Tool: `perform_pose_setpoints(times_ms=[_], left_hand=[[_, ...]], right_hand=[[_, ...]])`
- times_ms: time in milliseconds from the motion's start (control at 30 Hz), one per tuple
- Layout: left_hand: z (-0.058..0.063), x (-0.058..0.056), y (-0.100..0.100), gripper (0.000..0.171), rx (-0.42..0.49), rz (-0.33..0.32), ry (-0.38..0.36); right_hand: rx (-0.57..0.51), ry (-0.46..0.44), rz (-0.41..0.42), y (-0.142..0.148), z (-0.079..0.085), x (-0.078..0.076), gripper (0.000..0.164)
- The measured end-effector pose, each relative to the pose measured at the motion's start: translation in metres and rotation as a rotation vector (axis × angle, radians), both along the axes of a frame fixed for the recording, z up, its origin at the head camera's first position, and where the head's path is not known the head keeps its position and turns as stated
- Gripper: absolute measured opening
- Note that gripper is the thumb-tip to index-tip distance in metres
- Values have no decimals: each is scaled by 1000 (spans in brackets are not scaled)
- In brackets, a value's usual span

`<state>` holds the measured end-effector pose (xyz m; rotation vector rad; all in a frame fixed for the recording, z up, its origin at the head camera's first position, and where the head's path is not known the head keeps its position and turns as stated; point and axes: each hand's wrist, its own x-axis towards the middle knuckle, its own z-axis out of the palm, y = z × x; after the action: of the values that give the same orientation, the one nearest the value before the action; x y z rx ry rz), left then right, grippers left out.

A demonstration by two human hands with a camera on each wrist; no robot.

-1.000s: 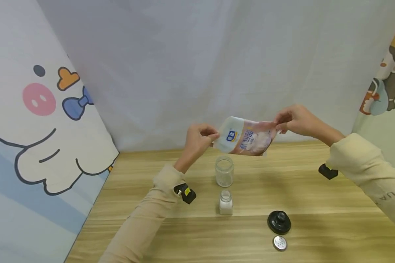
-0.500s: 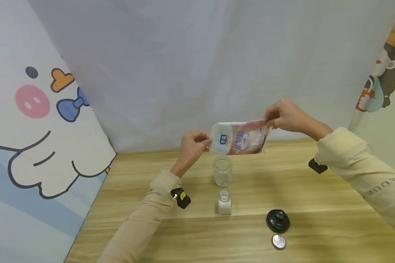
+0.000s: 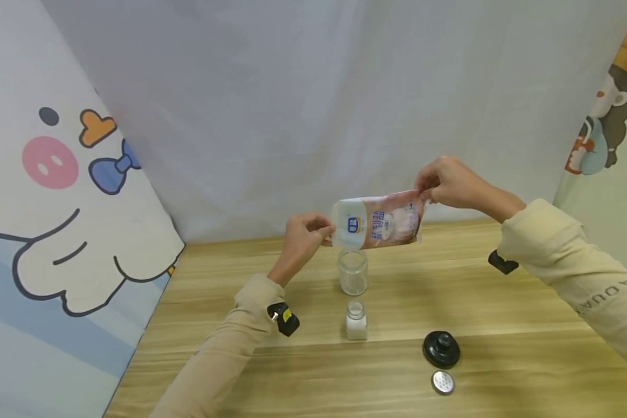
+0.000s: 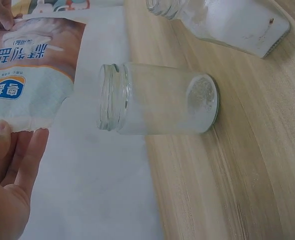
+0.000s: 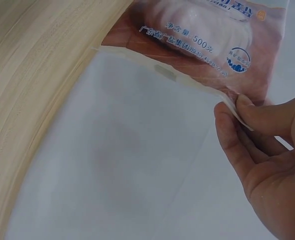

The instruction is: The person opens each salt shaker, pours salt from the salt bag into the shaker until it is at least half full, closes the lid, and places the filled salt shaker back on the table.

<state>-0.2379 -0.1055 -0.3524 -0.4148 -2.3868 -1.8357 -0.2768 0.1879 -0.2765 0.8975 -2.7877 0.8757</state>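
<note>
Wood grain runs in long pale streaks along the surface [image 3: 230, 302]. On it stand a round clear-glass jar [image 3: 353, 280] with a threaded neck and, just nearer me, a smaller, boxier glass bottle [image 3: 357, 326] holding something white. Off to the right lie a glossy black lid [image 3: 441, 349], round and knobbed, and a small silvery disc [image 3: 442, 382] dotted with holes.

The packet [image 3: 381, 223] is in the air over the round jar, apart from its mouth and tilted up toward the right. It is thin and flat, pale blue-green at one end and pinkish brown at the other, with a blue-and-orange logo and blue characters. My left hand [image 3: 300, 244] pinches the pale end between thumb and fingers; my right hand [image 3: 451, 183] is closed on the upper corner of the brown end.
</note>
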Motion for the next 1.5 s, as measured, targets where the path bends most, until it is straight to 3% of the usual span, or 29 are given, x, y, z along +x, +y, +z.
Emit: perform_pose_setpoints(times_ms=[167,1100,1500], left_hand=[[-19,-15,-4,5,25,-5,15],[-18,-15,2,5,8,-7,14],[-20,-16,0,5,33,-17,30]], right_hand=[[-2,4,2,0,2,1,24],[-21,-10,-20,5,3,2,16],[-106,-17,-54,4,-2,7,16]])
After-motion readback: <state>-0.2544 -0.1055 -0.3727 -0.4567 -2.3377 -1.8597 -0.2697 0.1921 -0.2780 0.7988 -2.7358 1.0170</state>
